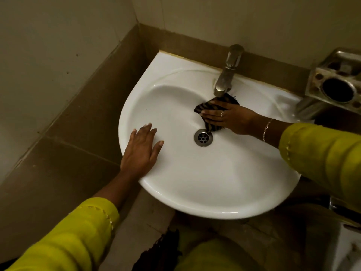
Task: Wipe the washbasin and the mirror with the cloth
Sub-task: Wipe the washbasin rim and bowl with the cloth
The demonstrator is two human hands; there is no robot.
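A white washbasin (195, 182) fills the middle of the head view, fixed to the wall in a corner. My right hand (228, 116) presses a dark striped cloth (212, 125) flat against the inside of the bowl, just below the metal tap (228, 73) and just above the round drain (203, 137). My left hand (141, 151) rests flat on the basin's left rim, fingers spread, holding nothing. No mirror is in view.
A rusty metal holder (336, 85) with a round hole hangs on the wall right of the tap. Beige tiled walls meet at the corner behind the basin. Brown tiles run along the left. Another fixture shows at the lower right edge.
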